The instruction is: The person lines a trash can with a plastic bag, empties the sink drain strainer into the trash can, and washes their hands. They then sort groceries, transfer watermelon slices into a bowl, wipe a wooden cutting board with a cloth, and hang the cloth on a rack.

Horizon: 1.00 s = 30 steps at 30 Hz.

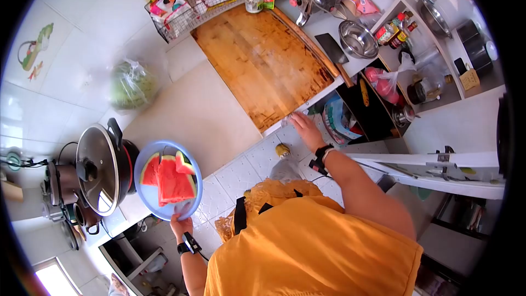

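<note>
Cut pieces of red watermelon [174, 181] lie in a light blue basin [199, 178] at the lower left. My left hand [181, 225] grips the basin's near rim. At the near corner of the large wooden cutting board [263, 60], my right hand [307, 131] touches the counter edge, its fingers partly stretched out; a small clear or whitish thing shows at the fingertips, too small to make out. A whole green melon in a plastic bag [131, 85] sits against the tiled wall, away from both hands.
Left of the basin is a large pot with a glass lid [98, 170]. A wire basket [197, 5] stands behind the board. To the right are a cleaver [331, 48], a steel bowl [358, 39] and shelves with bottles [402, 33]. Below the board, a drawer or cupboard [364, 104] stands open.
</note>
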Tool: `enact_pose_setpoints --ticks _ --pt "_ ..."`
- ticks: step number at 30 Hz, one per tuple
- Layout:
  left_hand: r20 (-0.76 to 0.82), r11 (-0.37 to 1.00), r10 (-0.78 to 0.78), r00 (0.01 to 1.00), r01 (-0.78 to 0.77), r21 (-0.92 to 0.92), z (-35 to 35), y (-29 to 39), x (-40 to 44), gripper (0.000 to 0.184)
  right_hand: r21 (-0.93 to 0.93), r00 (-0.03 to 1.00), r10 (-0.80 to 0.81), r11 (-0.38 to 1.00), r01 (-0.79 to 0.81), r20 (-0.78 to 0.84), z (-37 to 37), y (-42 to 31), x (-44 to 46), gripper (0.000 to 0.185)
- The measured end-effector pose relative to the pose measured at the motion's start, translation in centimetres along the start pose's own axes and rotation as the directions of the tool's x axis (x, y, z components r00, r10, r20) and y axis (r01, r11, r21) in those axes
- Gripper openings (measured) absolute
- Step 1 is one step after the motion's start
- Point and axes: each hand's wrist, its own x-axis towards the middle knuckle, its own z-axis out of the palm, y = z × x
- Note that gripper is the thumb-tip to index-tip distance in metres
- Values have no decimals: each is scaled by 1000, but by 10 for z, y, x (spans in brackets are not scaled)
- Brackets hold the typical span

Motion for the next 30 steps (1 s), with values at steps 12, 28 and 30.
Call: enact_pose_setpoints --ticks 12,28,30 --pt "-166 998 -55 985 56 -1 -11 -8 13 26 -75 986 153 985 -158 -69 -21 91 -12 37" --pt "-248 995 67 967 -84 -61 2 -23 11 17 207 923 383 908 -366 -49 -8 116 -15 34" --pt "-247 996 26 969 -46 -72 -5 -18 12 16 324 956 280 916 -238 -90 -18 105 -16 28"
